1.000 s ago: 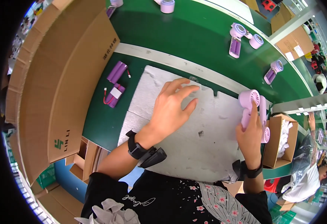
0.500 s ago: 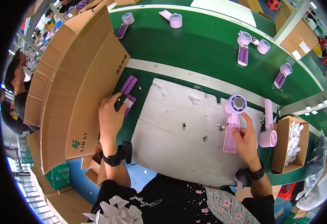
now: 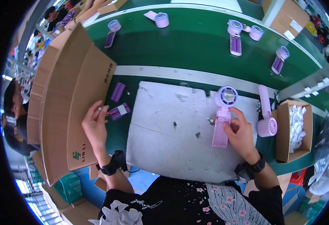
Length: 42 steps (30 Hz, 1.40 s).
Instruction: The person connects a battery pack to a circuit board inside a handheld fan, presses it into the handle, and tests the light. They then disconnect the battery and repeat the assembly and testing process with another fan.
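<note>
My right hand [image 3: 243,133] grips the pale pink handle of a handheld fan [image 3: 221,133], thumb on the handle, above the white foam pad [image 3: 164,123]. The fan's round lilac head points away from me, and a small circuit board [image 3: 210,120] sticks out at its left side. On the left, my left hand [image 3: 96,125] has thumb and fingers pinched on what looks like the thin lead of a purple battery pack [image 3: 120,111] with a white label. That pack lies tilted on the green table. A second purple battery pack [image 3: 118,92] rests just beyond it.
A tall cardboard box [image 3: 87,82] stands close by my left hand. To the right are another pink fan [image 3: 266,126] and a carton [image 3: 282,146] of white pieces. Several opened fans, including one with purple cells [image 3: 235,45], lie on the green belt [image 3: 194,45] beyond a pale rail.
My left hand has drawn back from the battery packs, its fingertips now pinched. The labelled pack has turned more sideways. My right hand still holds the fan; the whole view has shifted.
</note>
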### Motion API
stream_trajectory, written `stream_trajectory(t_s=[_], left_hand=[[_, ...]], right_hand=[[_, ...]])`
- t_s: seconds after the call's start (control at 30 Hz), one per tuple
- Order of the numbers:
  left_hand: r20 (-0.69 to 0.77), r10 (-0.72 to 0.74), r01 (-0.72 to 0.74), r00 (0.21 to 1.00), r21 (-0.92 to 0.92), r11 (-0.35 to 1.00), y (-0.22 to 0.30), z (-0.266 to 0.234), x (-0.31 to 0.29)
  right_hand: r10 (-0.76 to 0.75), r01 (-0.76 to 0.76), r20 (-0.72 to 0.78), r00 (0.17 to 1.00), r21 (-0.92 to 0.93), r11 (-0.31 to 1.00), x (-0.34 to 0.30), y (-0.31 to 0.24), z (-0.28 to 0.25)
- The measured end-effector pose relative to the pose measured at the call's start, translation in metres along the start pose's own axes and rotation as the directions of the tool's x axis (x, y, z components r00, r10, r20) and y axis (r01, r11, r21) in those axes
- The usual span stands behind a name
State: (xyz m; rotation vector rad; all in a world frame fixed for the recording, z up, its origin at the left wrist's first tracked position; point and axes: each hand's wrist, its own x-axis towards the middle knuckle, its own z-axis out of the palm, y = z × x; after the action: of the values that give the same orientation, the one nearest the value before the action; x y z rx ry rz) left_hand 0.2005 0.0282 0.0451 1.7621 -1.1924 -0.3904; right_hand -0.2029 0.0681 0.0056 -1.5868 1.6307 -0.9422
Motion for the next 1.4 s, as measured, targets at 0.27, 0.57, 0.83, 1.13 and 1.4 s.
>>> stream_trajectory(t_s=[0.27,0.57,0.83,1.13,1.4], left_hand=[[0.084,0.443,-0.430,0.893,-0.140,0.892,0.083,0.012,-0.021],[0.618,0.495,0.428,0.611,-0.784,0.450,0.093,0.137,-0.066],[0.828,0.343,0.751,0.444,-0.552,0.363,0.074,0.181,-0.066],[0.715,0.281,0.628,0.641,-0.698,0.343,0.068,0.193,-0.066],[0.815,0.098,0.776,0.571,-0.575,0.261,0.072,0.184,-0.058]], right_hand=[[-0.253,0.187,-0.240,0.937,-0.266,0.946,0.017,0.015,-0.018],[-0.154,-0.085,-0.318,0.935,-0.625,0.776,0.021,0.033,-0.075],[0.019,-0.121,-0.140,0.990,-0.773,0.623,0.014,-0.056,-0.107],[-0.380,0.451,0.266,0.886,-0.687,0.570,0.246,-0.091,-0.001],[-0.313,0.311,0.102,0.944,-0.592,0.744,0.404,-0.037,0.068]])
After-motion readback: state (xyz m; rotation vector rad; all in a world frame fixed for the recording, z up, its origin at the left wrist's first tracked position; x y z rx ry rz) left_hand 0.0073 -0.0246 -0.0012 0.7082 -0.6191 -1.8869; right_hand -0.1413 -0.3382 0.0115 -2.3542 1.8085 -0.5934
